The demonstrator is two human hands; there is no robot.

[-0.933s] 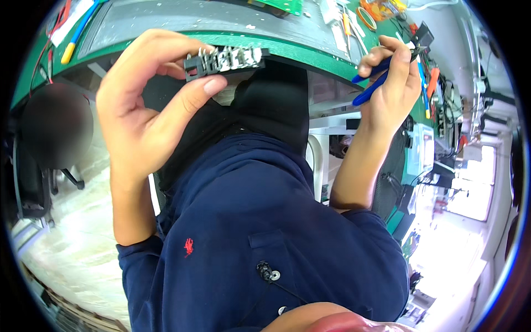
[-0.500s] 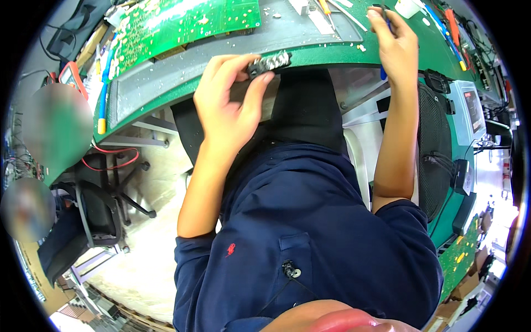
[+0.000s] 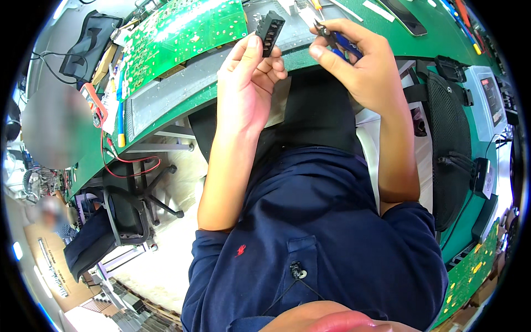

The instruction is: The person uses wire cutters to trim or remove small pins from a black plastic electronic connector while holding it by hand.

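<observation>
Holding blk block (image 3: 270, 33), L hand (image 3: 248, 73)

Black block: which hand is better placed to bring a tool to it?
Probably the right hand: it holds blue-handled pliers close to the black block; the left hand is occupied gripping that block.

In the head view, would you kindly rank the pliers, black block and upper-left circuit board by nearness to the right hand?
1. Pliers, in the right hand
2. Black block, in the left hand
3. Circuit board, farther left
</observation>
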